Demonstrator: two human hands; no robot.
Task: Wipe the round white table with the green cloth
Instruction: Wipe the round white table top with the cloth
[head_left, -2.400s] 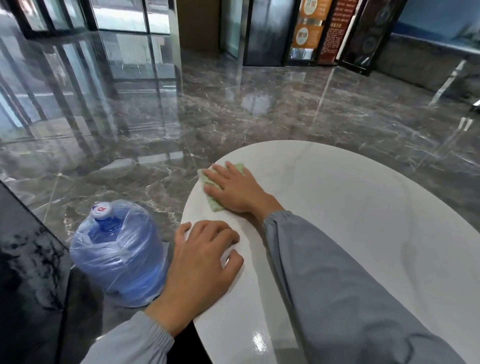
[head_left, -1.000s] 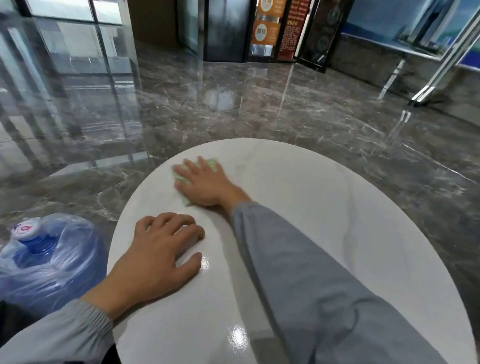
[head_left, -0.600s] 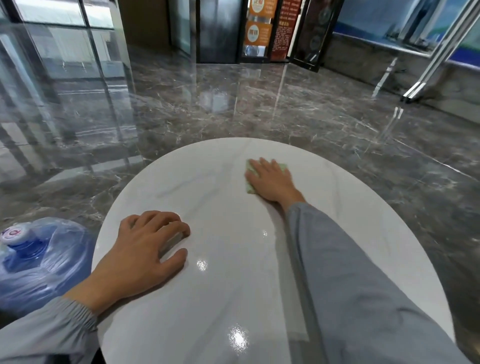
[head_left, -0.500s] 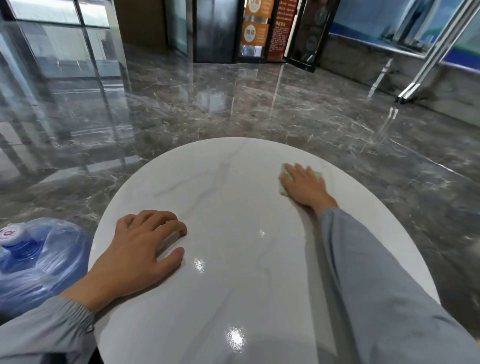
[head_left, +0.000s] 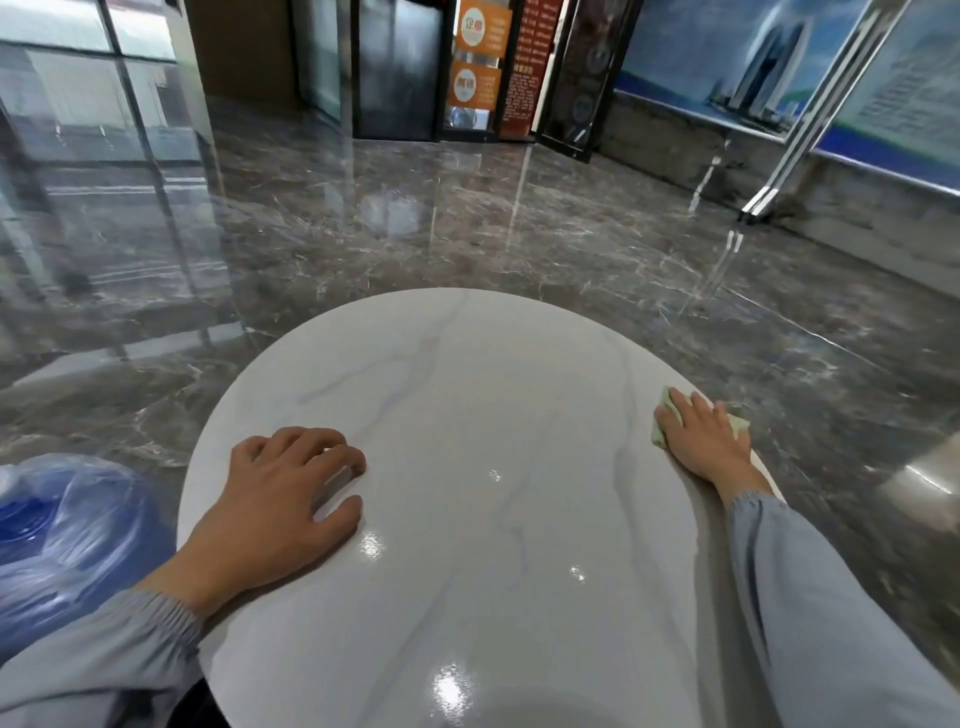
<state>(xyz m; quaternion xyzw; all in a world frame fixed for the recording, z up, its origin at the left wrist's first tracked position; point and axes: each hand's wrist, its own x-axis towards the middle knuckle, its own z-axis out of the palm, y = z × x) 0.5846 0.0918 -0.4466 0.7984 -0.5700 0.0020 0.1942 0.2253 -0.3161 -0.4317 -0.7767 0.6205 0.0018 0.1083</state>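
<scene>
Green cloth (head_left: 658, 431), small & folded, sits at the right edge of the round white marble-look table (head_left: 467, 405), mostly hidden under the right hand (head_left: 698, 439). From my end that hand lies flat on it, fingers straight, pressing down w/o curling round it. Left hand (head_left: 283, 499) rests on the tabletop near the left edge, fingers loosely bent, holding nothing. Blue water jug in clear plastic wrap (head_left: 57, 535) stands on the glossy dark marble floor (head_left: 467, 234), just left of the table
</scene>
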